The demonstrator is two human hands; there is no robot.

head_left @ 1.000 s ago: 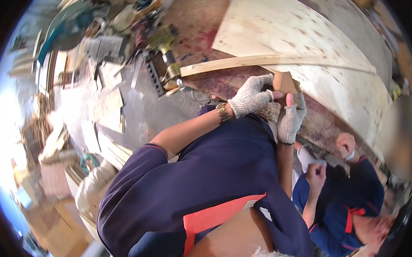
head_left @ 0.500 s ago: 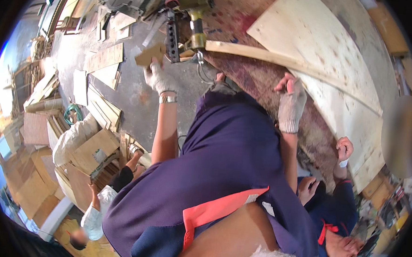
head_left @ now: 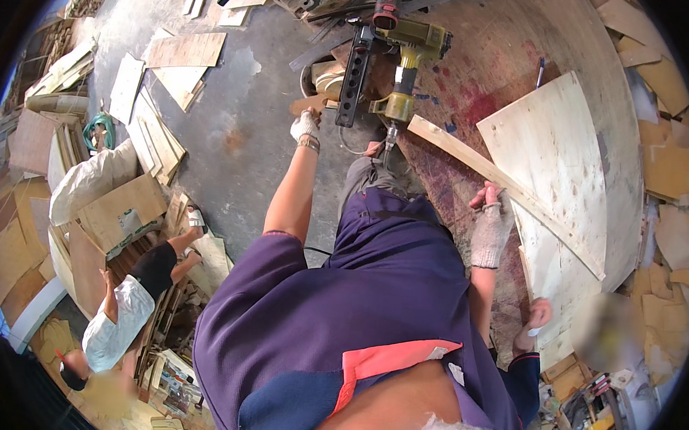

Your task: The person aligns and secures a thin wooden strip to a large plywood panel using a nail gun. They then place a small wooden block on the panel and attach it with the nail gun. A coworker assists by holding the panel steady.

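My left hand (head_left: pixel 306 126), in a pale knit glove, is closed on a small brown piece of thin wood (head_left: pixel 308 104). It is beside a round container (head_left: pixel 308 74) with light wood pieces in it. My right hand (head_left: pixel 490 232), in a glove that leaves the fingertips bare, holds nothing; its fingers are loosely bent and apart. Close to those fingertips lies a long wooden strip (head_left: pixel 510 185), across a pale curved plywood sheet (head_left: pixel 555 140). Between my hands, farther off, a yellow-green and black nail gun (head_left: pixel 405 70) lies at the stained work surface's edge.
A red and black power tool (head_left: pixel 387 8) lies behind the nail gun. Plywood offcuts (head_left: pixel 185 51) are scattered over the grey floor at left. A co-worker's hand (head_left: pixel 540 312) is at the plywood's near edge. Another person (head_left: pixel 125 312) sits at lower left, by stacked boards.
My left hand has carried the wood piece over to the round container and turned it nearly edge-on. The view has shifted. The co-worker at right has moved lower, mostly behind my shoulder.
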